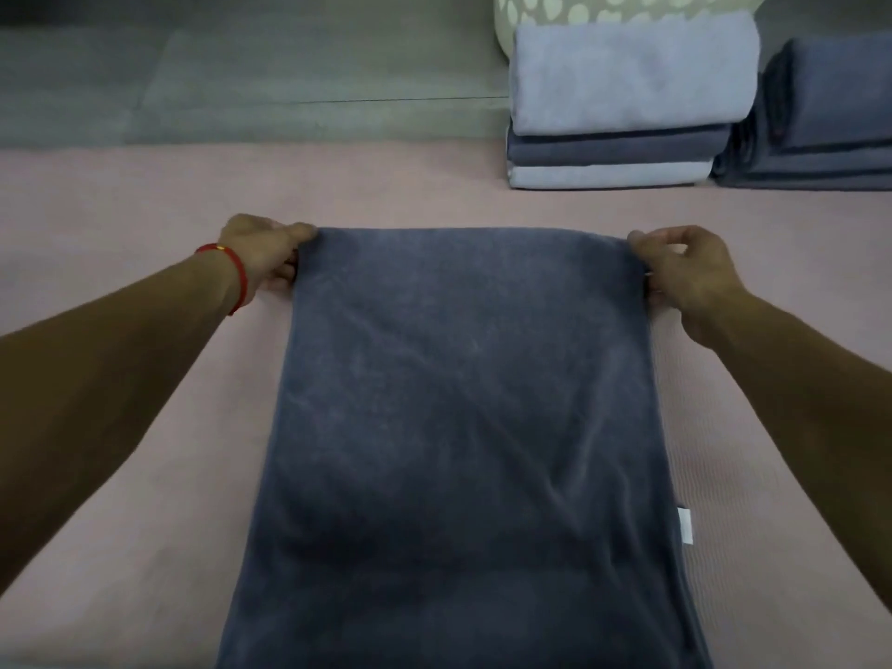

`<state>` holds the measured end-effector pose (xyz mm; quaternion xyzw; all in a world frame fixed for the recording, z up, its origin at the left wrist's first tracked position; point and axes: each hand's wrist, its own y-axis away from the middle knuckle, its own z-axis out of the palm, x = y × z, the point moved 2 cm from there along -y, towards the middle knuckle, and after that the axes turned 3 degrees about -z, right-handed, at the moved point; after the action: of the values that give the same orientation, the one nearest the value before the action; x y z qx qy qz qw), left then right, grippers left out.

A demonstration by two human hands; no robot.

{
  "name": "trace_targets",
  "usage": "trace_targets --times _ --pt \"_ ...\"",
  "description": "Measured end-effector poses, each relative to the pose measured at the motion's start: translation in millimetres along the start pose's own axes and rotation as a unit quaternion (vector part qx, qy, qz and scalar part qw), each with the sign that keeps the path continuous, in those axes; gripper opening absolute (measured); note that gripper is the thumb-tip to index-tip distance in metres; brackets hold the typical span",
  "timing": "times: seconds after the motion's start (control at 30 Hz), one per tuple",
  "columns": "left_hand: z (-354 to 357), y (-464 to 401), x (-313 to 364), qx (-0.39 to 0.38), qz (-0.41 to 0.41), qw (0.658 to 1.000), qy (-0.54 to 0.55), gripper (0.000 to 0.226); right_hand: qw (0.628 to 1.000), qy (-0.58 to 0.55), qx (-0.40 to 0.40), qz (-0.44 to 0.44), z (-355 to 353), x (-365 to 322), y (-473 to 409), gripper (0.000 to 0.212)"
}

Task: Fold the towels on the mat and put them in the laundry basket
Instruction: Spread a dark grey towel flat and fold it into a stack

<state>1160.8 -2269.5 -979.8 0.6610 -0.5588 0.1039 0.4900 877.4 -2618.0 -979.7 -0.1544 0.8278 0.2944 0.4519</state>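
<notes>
- A dark blue-grey towel (463,427) lies lengthwise on the pink mat (120,499), running from the near bottom edge of the view away to a straight far edge between the two hands
- The left hand (263,253) pinches the far left corner, fingers curled round the cloth; a red band (231,272) circles that wrist
- The right hand (685,272) pinches the far right corner in the same way, thumb and fingers closed on the edge
- A small white label (685,526) sticks out of the towel's right long edge, nearer the viewer
- Bare mat shows on both long sides of the towel and in a broad strip beyond its far edge
- Two stacks of folded towels sit at the mat's far right: the nearer stack (622,108) shows four layers, pale blue on top, two darker ones, pale blue at the bottom; the dark stack (820,123) just beside it is cut by the frame, so its count cannot be told
- The laundry basket (603,7), pale with heart shapes, stands just behind the nearer stack, mostly out of view
- Grey floor (193,89) lies past the mat's far edge
</notes>
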Motion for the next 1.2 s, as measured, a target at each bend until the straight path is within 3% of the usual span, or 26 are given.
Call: trace_targets --times 0.07,0.2,0.37,0.5,0.57,0.63,0.7,0.8,1.03,1.13,1.2 --pt "1.5 -3.4 5.7 -0.004 -0.013 1.000 -0.024 0.031 0.999 0.038 -0.018 0.021 5.5 -4.3 -13.7 0.025" --pt "2.6 -10.7 15.6 0.017 0.024 1.000 -0.003 0.007 0.999 0.033 0.023 -0.012 8.0 -12.2 -35.9 0.026" --pt "1.3 -26.7 7.2 0.035 0.052 0.998 -0.011 0.018 0.998 -0.015 0.046 -0.051 3.8 1.7 -36.2 0.028" --pt "11.2 -27.8 6.9 0.100 0.076 0.988 -0.092 0.006 0.988 0.107 0.080 -0.075 7.8 8.3 -38.9 0.025" --pt "19.9 -15.3 8.2 0.184 0.154 0.952 -0.190 0.018 0.956 0.215 0.117 -0.163 15.6 2.2 -27.9 0.031" --pt "40.7 7.4 -1.0 0.229 0.304 0.872 -0.307 0.032 0.876 0.360 0.126 -0.294 39.1 4.9 -1.1 0.044" --pt "67.6 28.5 -21.2 0.179 0.381 0.821 -0.385 0.044 0.816 0.444 0.024 -0.369 73.1 18.8 30.9 0.059" --pt "92.2 26.4 -44.0 0.081 0.324 0.818 -0.469 0.062 0.792 0.511 -0.087 -0.322 97.9 40.7 36.6 0.071" --pt "91.9 17.5 -45.0 0.074 0.291 0.823 -0.483 0.064 0.799 0.540 -0.069 -0.257 86.3 38.6 10.4 0.078" --pt "90.9 22.0 -42.7 0.061 0.271 0.826 -0.491 0.066 0.822 0.520 -0.066 -0.223 71.1 42.1 25.8 0.075" --pt "91.4 44.7 -43.2 0.071 0.282 0.826 -0.483 0.066 0.818 0.520 -0.060 -0.240 61.8 51.8 56.1 0.075"
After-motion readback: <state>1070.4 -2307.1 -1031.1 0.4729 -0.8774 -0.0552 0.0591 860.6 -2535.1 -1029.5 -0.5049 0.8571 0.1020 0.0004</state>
